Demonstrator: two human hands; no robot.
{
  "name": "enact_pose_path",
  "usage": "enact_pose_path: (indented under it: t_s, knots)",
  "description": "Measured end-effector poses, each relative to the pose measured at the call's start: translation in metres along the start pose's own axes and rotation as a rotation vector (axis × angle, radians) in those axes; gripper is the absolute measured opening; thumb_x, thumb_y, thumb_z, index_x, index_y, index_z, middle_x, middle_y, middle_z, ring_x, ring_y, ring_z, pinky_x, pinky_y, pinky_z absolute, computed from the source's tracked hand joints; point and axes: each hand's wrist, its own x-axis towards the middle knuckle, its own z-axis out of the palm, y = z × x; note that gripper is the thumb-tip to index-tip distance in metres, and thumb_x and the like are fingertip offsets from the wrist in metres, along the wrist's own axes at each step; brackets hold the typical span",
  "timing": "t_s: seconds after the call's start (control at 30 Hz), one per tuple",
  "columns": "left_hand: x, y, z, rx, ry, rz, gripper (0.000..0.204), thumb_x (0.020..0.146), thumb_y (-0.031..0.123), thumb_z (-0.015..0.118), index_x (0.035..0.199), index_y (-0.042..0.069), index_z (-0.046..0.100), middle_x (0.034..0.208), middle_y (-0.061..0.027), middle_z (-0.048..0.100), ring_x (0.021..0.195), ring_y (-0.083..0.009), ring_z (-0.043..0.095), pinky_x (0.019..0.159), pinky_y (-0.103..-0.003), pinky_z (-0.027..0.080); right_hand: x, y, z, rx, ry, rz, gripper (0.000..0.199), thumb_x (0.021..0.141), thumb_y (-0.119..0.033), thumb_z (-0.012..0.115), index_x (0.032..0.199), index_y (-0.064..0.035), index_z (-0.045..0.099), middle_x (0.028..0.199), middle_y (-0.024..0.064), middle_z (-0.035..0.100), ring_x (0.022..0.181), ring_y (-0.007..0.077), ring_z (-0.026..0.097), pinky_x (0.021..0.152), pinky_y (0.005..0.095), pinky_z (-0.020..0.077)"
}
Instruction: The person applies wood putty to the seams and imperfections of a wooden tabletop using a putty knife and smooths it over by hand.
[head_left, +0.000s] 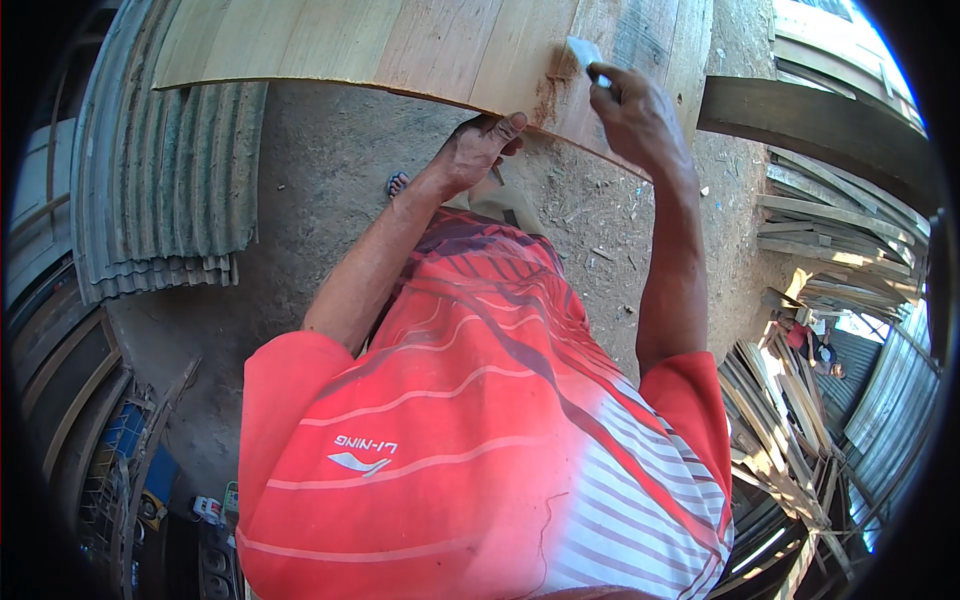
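Note:
A wide panel of joined wooden boards [430,45] stretches across the top of the view. My right hand [640,115] is closed round a putty knife [583,50], whose pale flat blade lies on the panel's surface. Beside the blade, a reddish-brown smear [548,92] runs over the wood toward the near edge. My left hand [482,150] is at that near edge, its thumb against the rim and its other fingers curled partly out of sight. A small dark crack or grain line shows in the boards.
Corrugated sheets [165,180] stand at the left beside the panel. A dark beam [815,125] extends right from it. Stacked planks and scrap wood [790,420] line the right side, where another person [800,340] is far off. Bare dirt ground [320,150] lies below.

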Motion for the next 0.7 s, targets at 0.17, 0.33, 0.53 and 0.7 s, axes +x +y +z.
enact_pose_path:
  t_s: [0.17, 0.33, 0.53, 0.7]
  knots:
    - [0.001, 0.002, -0.002, 0.054, -0.004, 0.011, 0.094, 0.092, 0.082, 0.057, 0.131, -0.003, 0.066, 0.121, -0.0145, 0.075, 0.116, -0.0237, 0.070, 0.103, -0.038, 0.054, 0.017, -0.014, -0.005, 0.012, -0.099, 0.053, 0.042, 0.104, -0.026, 0.057, 0.133, -0.0009, 0.072, 0.078, 0.0154, 0.065, 0.068, 0.0201, 0.060, 0.067, 0.0410, 0.0489]
    - [-0.002, 0.001, 0.001, 0.018, -0.006, 0.020, 0.094, 0.093, 0.082, 0.056, 0.132, -0.003, 0.065, 0.118, -0.0144, 0.075, 0.114, -0.0230, 0.071, 0.102, -0.038, 0.054, -0.047, -0.033, 0.014, -0.087, -0.218, -0.040, 0.040, 0.100, -0.019, 0.057, 0.131, 0.0013, 0.071, 0.092, 0.0241, 0.066, 0.083, 0.0327, 0.066, 0.082, 0.0468, 0.0506]
    - [0.006, -0.008, 0.003, -0.001, -0.022, 0.010, 0.091, 0.096, 0.081, 0.054, 0.132, -0.002, 0.065, 0.118, -0.0144, 0.075, 0.113, -0.0235, 0.071, 0.100, -0.038, 0.055, -0.048, -0.020, 0.009, -0.021, -0.144, -0.112, 0.040, 0.098, -0.017, 0.059, 0.131, 0.0033, 0.070, 0.091, 0.0252, 0.065, 0.084, 0.0370, 0.065, 0.082, 0.0485, 0.0496]
    - [0.004, -0.004, -0.001, 0.034, 0.003, 0.003, 0.092, 0.096, 0.081, 0.052, 0.132, -0.003, 0.064, 0.118, -0.0156, 0.075, 0.114, -0.0251, 0.071, 0.100, -0.040, 0.055, -0.050, -0.021, 0.015, 0.014, -0.188, -0.096, 0.039, 0.098, -0.017, 0.061, 0.130, 0.0015, 0.071, 0.095, 0.0240, 0.065, 0.088, 0.0393, 0.065, 0.086, 0.0494, 0.0494]
